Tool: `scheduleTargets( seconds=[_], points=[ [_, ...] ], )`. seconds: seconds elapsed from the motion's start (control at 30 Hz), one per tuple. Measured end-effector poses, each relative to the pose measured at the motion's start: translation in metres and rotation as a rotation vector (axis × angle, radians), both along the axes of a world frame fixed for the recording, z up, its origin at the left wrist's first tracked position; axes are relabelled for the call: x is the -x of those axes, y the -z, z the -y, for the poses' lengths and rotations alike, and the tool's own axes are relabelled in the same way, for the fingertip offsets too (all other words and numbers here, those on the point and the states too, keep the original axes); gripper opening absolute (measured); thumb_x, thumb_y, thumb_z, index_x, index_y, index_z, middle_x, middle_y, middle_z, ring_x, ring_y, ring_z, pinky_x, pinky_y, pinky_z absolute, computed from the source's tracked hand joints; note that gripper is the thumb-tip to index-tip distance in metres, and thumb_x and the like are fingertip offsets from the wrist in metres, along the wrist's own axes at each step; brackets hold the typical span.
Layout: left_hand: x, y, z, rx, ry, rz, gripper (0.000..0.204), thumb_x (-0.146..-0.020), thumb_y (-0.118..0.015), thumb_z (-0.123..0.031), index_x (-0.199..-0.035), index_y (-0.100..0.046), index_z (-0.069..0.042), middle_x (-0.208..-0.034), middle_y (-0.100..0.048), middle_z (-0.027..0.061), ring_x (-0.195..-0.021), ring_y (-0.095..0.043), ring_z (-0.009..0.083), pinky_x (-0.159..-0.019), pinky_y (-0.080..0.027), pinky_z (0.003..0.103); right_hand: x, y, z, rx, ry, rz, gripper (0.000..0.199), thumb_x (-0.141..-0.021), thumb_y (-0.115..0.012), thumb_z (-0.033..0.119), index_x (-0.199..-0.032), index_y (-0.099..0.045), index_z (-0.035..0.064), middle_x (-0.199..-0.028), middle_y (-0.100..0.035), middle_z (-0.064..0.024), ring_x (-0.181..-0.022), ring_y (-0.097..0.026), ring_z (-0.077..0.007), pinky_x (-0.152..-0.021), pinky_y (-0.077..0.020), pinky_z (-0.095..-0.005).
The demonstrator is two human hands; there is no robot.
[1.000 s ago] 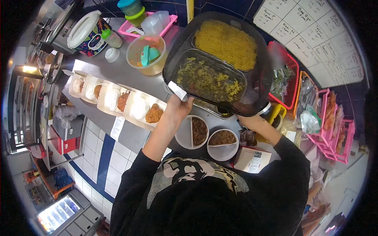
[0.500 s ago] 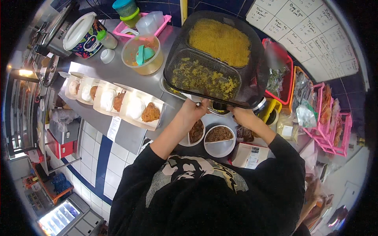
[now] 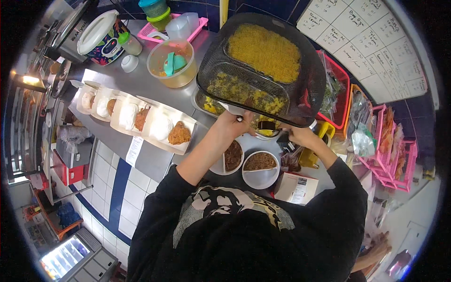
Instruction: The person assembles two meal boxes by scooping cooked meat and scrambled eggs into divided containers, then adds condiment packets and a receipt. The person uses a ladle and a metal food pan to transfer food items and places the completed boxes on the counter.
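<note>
A black mesh food cover [image 3: 263, 61] stands tilted over metal trays of yellow food [image 3: 211, 104]. At its near rim, my left hand [image 3: 232, 124] has its fingers closed; a white piece beside the fingers is too hidden to name. My right hand [image 3: 300, 136] grips the rim's near right corner, fingertips partly under it. Between the hands a dark handle [image 3: 267, 125] shows above the yellow food. Just below sit two round white divided bowls, the left bowl [image 3: 217, 165] and the right bowl [image 3: 261, 179], each with brown food in one half.
Open cartons [image 3: 157, 127] with rice and fried pieces line the left counter. Behind them are a tub [image 3: 171, 63] with a teal scoop and a rice cooker [image 3: 101, 40]. Red, yellow and pink baskets [image 3: 394, 150] crowd the right. Another person's arm [image 3: 376, 254] appears lower right.
The mesh cover's near edge has risen, exposing more yellow food and the tray beneath. Both hands have moved slightly, the right one outward to the right. An arm has appeared at lower right.
</note>
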State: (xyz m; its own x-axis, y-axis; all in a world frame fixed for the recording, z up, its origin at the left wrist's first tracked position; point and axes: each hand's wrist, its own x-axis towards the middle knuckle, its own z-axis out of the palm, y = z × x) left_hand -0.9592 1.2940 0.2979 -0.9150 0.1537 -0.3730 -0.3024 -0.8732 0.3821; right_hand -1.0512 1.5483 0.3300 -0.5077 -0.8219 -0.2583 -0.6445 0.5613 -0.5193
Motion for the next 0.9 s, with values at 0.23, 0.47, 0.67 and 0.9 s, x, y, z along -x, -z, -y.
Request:
scheduleTargets(
  seconds=[0.23,0.47,0.67,0.9],
  points=[
    [0.002,-0.027,-0.008,-0.235,-0.114,0.318,0.029,-0.095,-0.042,-0.015,-0.120,-0.048,-0.001,-0.117,-0.050,0.0221,-0.102,-0.057,0.0315,-0.056,-0.059,0.025,0.018,0.022,-0.010,0.122,0.092,0.027,0.031,-0.068,-0.056,-0.002,-0.098,-0.061,0.0036,-0.088,-0.062,-0.0162,-0.076,-0.057,-0.0317,-0.074,-0.0470,-0.0390],
    [0.005,-0.018,-0.009,-0.585,-0.190,0.476,0.030,-0.095,-0.041,-0.013,-0.122,-0.047,-0.001,-0.115,-0.050,0.0209,-0.102,-0.057,0.0316,-0.061,-0.059,0.024,0.021,0.017,0.011,-0.016,0.007,0.074,0.034,-0.071,-0.058,0.007,-0.105,-0.062,0.0036,-0.086,-0.063,-0.0207,-0.077,-0.061,-0.0341,-0.072,-0.0495,-0.0405],
    [0.008,-0.004,-0.010,-0.614,-0.282,0.528,0.031,-0.094,-0.043,-0.011,-0.122,-0.043,0.002,-0.114,-0.050,0.0202,-0.104,-0.057,0.0308,-0.064,-0.060,0.024,-0.031,-0.004,0.030,-0.260,-0.124,-0.155,0.042,-0.069,-0.058,0.007,-0.110,-0.060,0.0030,-0.111,-0.058,-0.0180,-0.093,-0.060,-0.0359,-0.078,-0.0500,-0.0431],
    [0.009,-0.004,-0.011,-0.643,-0.267,0.497,0.032,-0.093,-0.047,-0.011,-0.122,-0.044,0.002,-0.113,-0.050,0.0201,-0.102,-0.058,0.0302,-0.066,-0.060,0.027,-0.021,0.011,0.028,-0.032,-0.270,-0.337,0.039,-0.085,-0.058,0.037,-0.107,-0.060,0.0047,-0.080,-0.061,-0.0174,-0.081,-0.061,-0.0357,-0.073,-0.0474,-0.0438]
  ],
)
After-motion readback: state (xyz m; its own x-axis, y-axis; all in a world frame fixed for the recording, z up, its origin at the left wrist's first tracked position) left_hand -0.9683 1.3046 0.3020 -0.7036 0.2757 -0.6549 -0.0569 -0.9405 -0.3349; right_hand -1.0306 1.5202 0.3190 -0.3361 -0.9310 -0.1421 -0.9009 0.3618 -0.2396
